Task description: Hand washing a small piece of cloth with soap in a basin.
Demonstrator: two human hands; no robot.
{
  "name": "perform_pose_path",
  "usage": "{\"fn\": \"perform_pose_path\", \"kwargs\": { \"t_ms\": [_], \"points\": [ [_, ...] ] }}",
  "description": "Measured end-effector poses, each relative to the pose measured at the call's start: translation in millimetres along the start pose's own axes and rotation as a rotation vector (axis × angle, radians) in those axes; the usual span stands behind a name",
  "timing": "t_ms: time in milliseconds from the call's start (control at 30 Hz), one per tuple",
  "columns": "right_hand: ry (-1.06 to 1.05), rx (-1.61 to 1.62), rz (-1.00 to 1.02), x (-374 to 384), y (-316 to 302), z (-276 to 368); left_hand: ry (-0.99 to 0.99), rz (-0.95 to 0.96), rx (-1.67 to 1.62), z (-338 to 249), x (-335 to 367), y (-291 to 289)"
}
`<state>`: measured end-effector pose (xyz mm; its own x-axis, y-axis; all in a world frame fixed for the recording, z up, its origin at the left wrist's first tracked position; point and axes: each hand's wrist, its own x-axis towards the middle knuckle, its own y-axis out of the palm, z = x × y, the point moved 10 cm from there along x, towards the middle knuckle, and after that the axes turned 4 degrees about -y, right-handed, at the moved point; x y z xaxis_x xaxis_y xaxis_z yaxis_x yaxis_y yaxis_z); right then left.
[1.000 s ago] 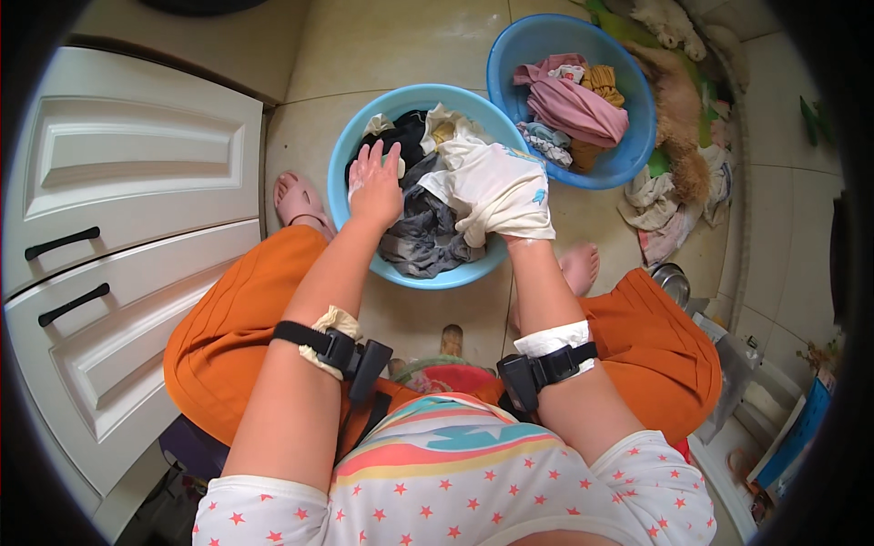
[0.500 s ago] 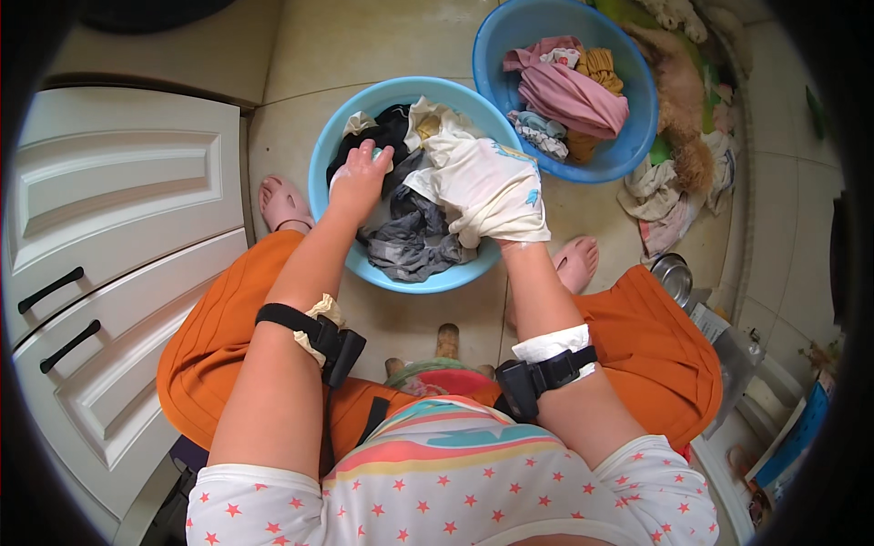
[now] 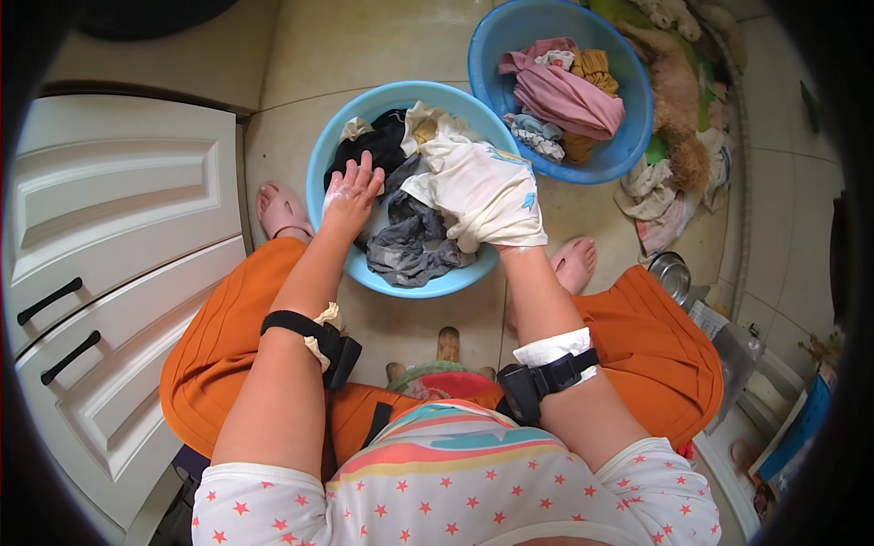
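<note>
Wet laundry fills a light blue basin (image 3: 320,150) on the floor between my feet. Over its left side is my left hand (image 3: 353,196), fingers spread and pointing away from me, with whitish suds on its back. Black cloth (image 3: 387,141) lies just beyond those fingers, and dark grey cloth (image 3: 414,246) is bunched in the middle. A white garment (image 3: 473,182) with a small blue print covers my right hand entirely. Only the right wrist (image 3: 522,252) shows below the fabric, so those fingers are hidden.
A deeper blue basin (image 3: 480,68) with pink, mustard and pale blue clothes stands at the far right. Beside it a curly-furred dog (image 3: 674,86) lies near crumpled cloths (image 3: 648,200). White cabinet doors (image 3: 127,182) flank my left; a metal bowl (image 3: 672,273) is at right.
My left hand has drawn slightly back and left, its fingers spreading. A small pale thing near its fingertips no longer shows. The right hand stays under the white garment.
</note>
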<state>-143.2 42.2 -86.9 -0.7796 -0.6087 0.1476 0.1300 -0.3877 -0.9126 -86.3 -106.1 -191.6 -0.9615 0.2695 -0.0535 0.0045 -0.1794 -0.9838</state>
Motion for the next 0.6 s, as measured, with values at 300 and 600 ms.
{"fn": "perform_pose_path", "kwargs": {
  "t_ms": [300, 600],
  "points": [
    [-0.022, 0.020, -0.017, 1.6, 5.0, 4.4, -0.149, 0.125, -0.015, -1.8, 18.0, -1.3],
    [-0.040, 0.039, -0.060, -1.7, 2.7, 11.0, -0.631, 0.257, -0.454, 39.5, -8.1, -16.2]
  ]
}}
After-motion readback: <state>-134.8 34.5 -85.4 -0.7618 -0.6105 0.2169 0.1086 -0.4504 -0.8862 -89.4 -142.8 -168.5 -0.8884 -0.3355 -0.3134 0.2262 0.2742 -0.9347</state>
